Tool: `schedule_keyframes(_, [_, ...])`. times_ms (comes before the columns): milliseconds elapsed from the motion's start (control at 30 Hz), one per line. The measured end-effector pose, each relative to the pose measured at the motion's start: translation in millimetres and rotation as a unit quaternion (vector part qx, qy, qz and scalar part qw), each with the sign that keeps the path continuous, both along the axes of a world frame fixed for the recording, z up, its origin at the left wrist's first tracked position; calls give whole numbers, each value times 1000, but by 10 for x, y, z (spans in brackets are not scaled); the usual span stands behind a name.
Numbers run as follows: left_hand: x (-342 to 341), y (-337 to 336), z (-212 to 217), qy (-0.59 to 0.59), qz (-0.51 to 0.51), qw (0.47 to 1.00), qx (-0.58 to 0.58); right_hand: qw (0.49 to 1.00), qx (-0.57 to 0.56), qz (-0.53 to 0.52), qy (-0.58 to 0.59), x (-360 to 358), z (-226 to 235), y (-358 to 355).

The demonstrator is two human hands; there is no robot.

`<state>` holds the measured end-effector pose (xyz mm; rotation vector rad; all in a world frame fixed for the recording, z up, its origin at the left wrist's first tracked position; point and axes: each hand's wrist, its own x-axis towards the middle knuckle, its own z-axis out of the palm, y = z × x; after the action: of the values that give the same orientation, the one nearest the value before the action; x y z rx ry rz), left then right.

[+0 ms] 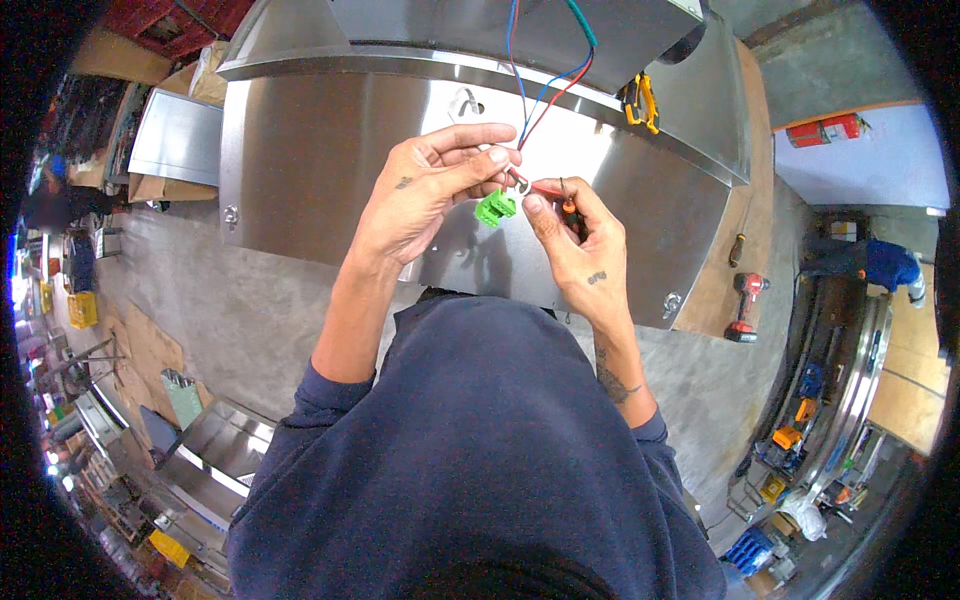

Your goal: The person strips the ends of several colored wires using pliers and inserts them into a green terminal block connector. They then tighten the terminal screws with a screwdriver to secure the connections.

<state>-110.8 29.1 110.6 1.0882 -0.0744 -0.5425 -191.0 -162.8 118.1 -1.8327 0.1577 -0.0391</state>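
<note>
My left hand point(425, 190) is closed, its thumb and fingers pinching thin wires above the steel panel. Close under those fingertips sits a small green connector block point(495, 207); whether the fingers touch it, I cannot tell. My right hand point(585, 240) is closed on a small screwdriver point(570, 207) with an orange and black handle. Its red shaft points toward the left fingertips. A short pale loop shows between the two hands. Red and blue wires point(540, 115) run down from the steel housing above to my fingers, beside a green cable point(582, 22).
Yellow and black pliers point(641, 103) hang at the steel ledge. On the wooden board point(715, 270) at right lie another screwdriver point(737, 250) and a red cordless drill point(745, 305). A person point(880, 265) bends at the far right. A steel box point(175, 140) stands at left.
</note>
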Motion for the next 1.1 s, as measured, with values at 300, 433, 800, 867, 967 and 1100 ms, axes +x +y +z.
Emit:
schedule_keyframes(300, [37, 21, 32, -7, -2, 1000, -18, 997, 78, 19, 18, 110, 45, 13])
schedule_keyframes(433, [132, 59, 214, -96, -29, 991, 83, 996, -55, 23, -65, 324, 217, -30])
schedule_keyframes(800, [1582, -238, 348, -459, 273, 801, 272, 815, -457, 227, -274, 2805, 1408, 125])
schedule_keyframes(867, [1671, -322, 359, -422, 284, 826, 242, 834, -421, 243, -262, 2959, 1415, 137])
schedule_keyframes(967, [1722, -394, 365, -368, 271, 857, 237, 904, -265, 283, -183, 3320, 1111, 72])
schedule_keyframes(1100, [1703, -275, 436, -355, 265, 857, 263, 940, -68, 319, -95, 3328, 1045, 145])
